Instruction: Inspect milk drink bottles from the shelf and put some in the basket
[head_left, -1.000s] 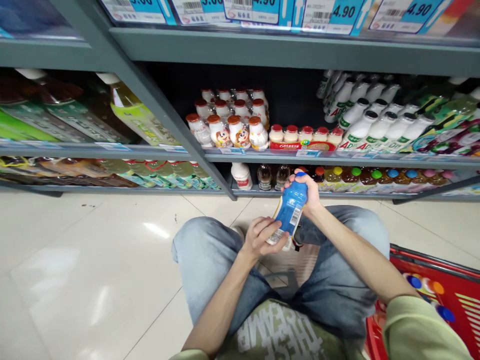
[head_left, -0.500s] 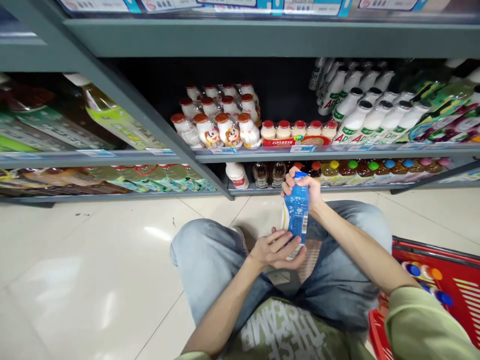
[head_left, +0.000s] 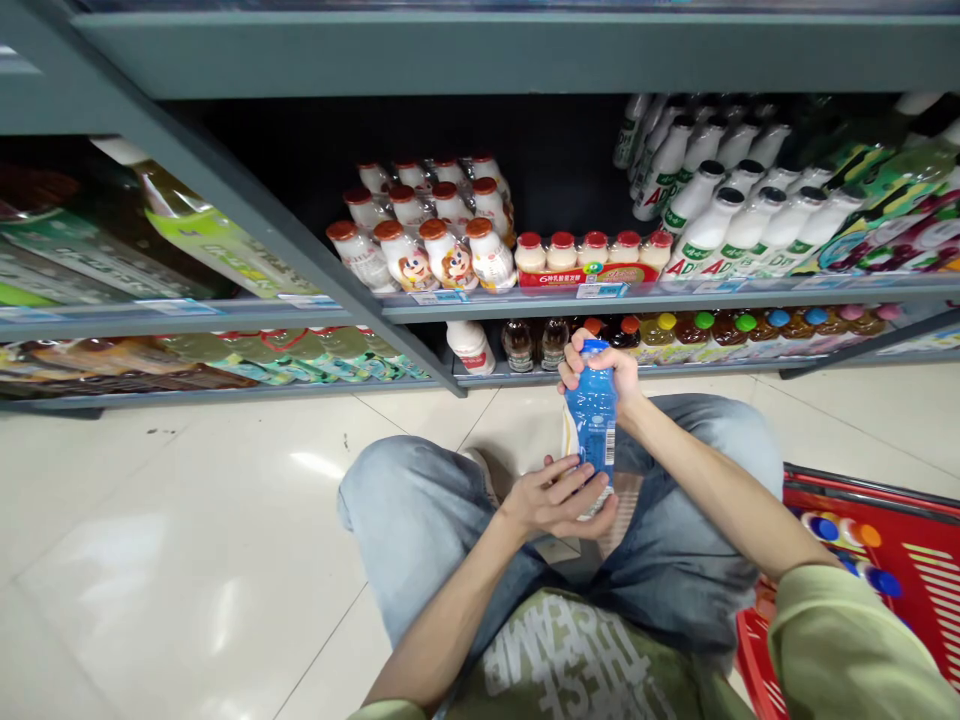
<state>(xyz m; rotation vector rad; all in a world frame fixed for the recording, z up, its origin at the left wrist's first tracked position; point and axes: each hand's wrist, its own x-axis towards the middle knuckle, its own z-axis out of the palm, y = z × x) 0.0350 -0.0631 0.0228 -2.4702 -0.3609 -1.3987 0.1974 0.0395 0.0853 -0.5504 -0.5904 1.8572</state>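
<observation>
A blue drink bottle (head_left: 592, 420) with a blue cap and a barcode on its label stands nearly upright between my knees. My right hand (head_left: 609, 370) is wrapped round its neck and cap. My left hand (head_left: 556, 497) cups the bottle's base from below, fingers curled against it. I am crouched in jeans in front of a low store shelf (head_left: 600, 300).
The shelf holds small white milk bottles with red caps (head_left: 427, 245), a red multipack (head_left: 592, 258), white bottles with black caps (head_left: 735, 215) and colour-capped dark bottles (head_left: 720, 330) on the lowest level. A red shopping basket (head_left: 900, 590) with bottles stands at my right. Pale floor tiles (head_left: 172, 540) lie to the left.
The bottle has turned from tilted to nearly upright, its barcode now facing me. My left hand slid from its side to under its base. The view dropped slightly.
</observation>
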